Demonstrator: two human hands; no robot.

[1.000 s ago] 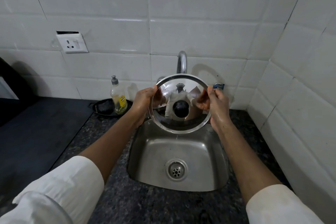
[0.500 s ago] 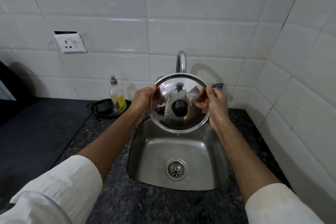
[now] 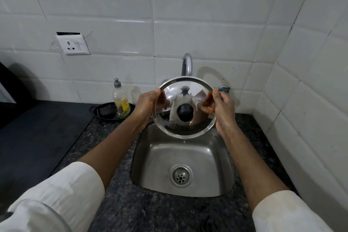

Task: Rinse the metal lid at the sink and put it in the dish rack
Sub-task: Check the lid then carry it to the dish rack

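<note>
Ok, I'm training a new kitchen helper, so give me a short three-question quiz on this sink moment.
1. True or false: the metal lid is lying flat in the sink.
2. Which hands hold the lid? A) left only B) right only C) both
3. Fill in: the soap bottle stands to the ____ of the tap.

Key:
1. False. It is held on edge above the basin, knob toward the camera.
2. C. The left hand and right hand each have a grip on opposite sides of the rim.
3. Left.
</note>
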